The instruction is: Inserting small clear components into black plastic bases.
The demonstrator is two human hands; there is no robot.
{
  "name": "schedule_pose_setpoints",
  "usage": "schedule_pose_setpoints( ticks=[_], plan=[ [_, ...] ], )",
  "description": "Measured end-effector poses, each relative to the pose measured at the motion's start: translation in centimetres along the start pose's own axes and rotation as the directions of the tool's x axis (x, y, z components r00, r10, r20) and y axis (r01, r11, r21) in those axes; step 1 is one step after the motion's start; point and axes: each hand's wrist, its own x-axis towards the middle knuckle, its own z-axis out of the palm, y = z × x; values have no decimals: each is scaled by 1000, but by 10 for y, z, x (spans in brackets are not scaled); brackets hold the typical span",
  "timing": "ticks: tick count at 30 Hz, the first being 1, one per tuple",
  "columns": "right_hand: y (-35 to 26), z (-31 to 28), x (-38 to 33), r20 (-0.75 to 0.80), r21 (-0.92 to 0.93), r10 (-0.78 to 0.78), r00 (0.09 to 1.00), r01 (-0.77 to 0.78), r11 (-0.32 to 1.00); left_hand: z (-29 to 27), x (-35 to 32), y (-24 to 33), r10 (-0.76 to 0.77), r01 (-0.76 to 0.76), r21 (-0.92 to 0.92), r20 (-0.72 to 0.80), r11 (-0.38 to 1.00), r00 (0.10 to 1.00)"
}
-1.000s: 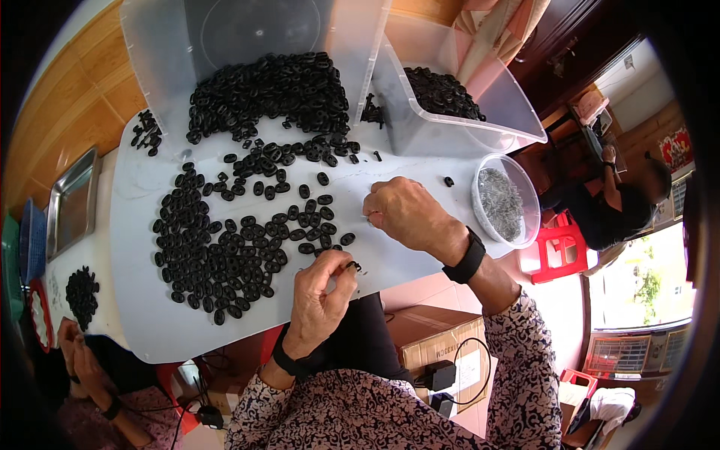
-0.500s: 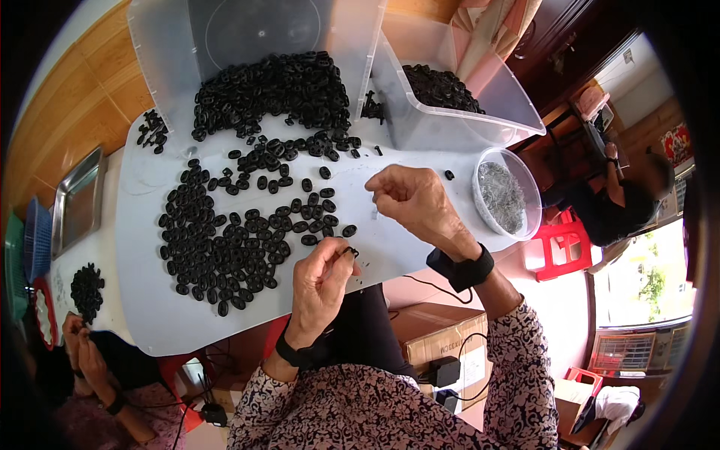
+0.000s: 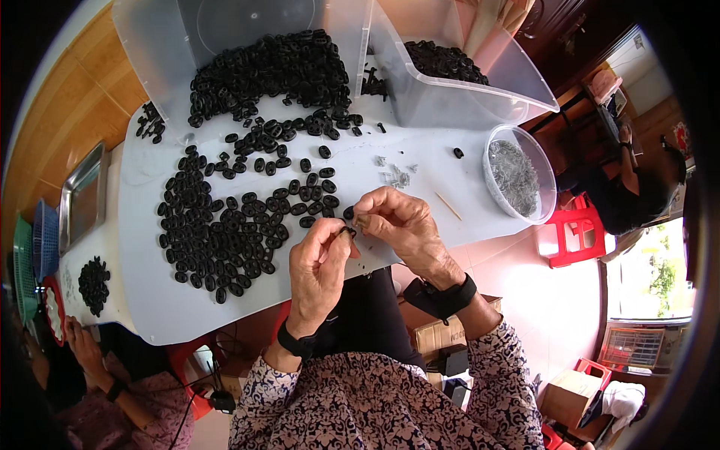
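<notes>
Black, a tiny part (image 3: 349, 232) sits pinched in the left hand (image 3: 316, 262), the right hand (image 3: 405, 229) clenched beside it, contents unclear, seemingly mid-fitting, with steady alignment needed next.

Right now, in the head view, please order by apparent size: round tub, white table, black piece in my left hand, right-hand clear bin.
1. White table (largest)
2. Right-hand clear bin
3. Round tub
4. Black piece, partly hidden

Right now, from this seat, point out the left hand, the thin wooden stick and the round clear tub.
Left hand (image 3: 315, 266): head view, back of hand.
Thin wooden stick (image 3: 448, 205): head view, middle.
Round clear tub (image 3: 547, 178): head view, right wall.
</notes>
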Motion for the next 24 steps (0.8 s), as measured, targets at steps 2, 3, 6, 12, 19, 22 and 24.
schedule_pose_setpoints(
  ticks=[2,3,6,12,19,22,24],
  plan=[
    [1,0,0,14,-9,-25,1000,25,1000,-1,1,2,-21,21,15,10,1000,1000],
    [1,1,1,13,-28,-23,1000,23,999,-2,0,3,-38,37,30,21,999,999],
    [4,-1,-1,7,-41,-13,1000,13,999,1,-1,7,-139,139,10,18,990,990],
    [0,2,-3,-39,-15,14,999,-14,1000,2,-1,-1,-27,27,17,2,1000,1000],
    [4,6,-5,-78,-86,-41,996,34,996,2,-1,-1,-15,15,32,11,999,1000],
    [3,8,-6,-81,-97,-47,996,39,995,3,0,1,-29,29,19,-5,999,1000],
    [6,8,-7,-71,-86,-63,995,57,995,3,0,0,-1,1,38,5,999,1000]
  ],
)
